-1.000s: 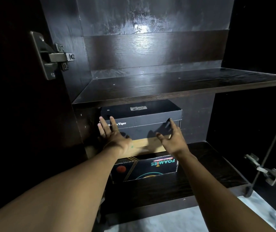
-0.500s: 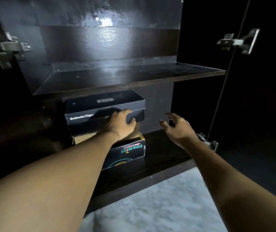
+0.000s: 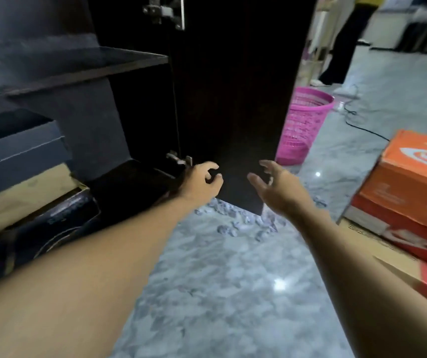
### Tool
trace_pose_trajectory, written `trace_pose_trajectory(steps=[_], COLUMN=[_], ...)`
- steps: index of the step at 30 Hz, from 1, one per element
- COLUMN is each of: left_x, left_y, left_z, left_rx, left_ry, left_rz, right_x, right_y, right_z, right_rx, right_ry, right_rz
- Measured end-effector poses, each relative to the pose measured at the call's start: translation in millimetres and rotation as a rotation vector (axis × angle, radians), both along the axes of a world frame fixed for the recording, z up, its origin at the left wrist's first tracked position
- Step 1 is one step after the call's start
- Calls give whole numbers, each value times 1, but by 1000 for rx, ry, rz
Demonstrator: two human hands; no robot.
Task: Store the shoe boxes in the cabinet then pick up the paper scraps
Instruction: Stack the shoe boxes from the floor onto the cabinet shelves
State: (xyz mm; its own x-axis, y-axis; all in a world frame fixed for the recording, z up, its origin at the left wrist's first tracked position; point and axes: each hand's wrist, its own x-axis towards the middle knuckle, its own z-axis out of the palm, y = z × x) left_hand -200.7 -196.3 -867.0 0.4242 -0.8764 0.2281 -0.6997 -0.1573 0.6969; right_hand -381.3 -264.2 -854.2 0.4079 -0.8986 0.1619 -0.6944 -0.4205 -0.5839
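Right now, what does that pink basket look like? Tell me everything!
The pink basket looks like plastic, with lattice walls full of little holes and a solid round rim. It stands upright on the grey marbled floor, just past the open dark cabinet door, which hides its left side. Nothing shows inside it from here, and neither hand touches it.

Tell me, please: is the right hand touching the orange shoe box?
Apart. The head view shows bare grey floor between the open right hand and the orange shoe box, which sits on the stack at the right.
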Motion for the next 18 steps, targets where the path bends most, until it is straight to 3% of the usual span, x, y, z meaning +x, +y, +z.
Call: trace_pose_trajectory(steps=[11,18], left_x=[-247,-397], left_y=[-38,-4], left_z=[-7,-42], left_rx=[188,263], left_ry=[76,303], left_rz=[-572,-676], right_x=[-254,-372], right_y=[80,136], right_z=[5,-28], right_rx=[-43,50], right_ry=[121,62], right_rz=[-401,-699])
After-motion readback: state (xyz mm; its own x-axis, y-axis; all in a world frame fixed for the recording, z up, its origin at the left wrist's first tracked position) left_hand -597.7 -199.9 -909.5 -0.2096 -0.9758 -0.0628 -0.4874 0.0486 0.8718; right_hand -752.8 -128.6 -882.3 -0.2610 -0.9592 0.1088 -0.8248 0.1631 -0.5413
